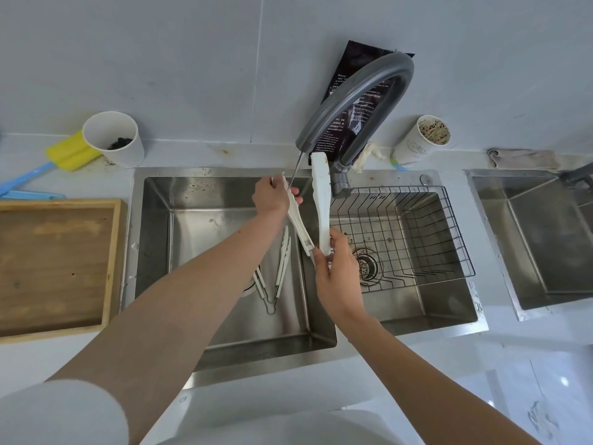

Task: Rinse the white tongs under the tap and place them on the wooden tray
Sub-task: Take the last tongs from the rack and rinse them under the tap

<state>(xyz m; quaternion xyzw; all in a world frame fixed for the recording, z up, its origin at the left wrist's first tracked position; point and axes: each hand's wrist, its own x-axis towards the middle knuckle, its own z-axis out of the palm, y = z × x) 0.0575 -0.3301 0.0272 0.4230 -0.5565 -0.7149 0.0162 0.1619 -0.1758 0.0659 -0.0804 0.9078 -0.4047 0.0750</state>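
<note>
I hold the white tongs (322,200) spread apart over the sink, under the grey curved tap (359,94). A thin stream of water runs from the spout onto the left arm of the tongs. My left hand (272,195) grips that left arm near its tip. My right hand (337,271) holds the hinge end, where the two arms meet. The wooden tray (114,268) lies on the counter left of the sink, with nothing on it.
More white tongs (282,261) lie in the left basin (154,239). A wire basket (449,226) sits in the right basin by the drain. Two paper cups (112,136), a yellow brush, a black pouch and a cloth line the back counter. A second sink is at the right.
</note>
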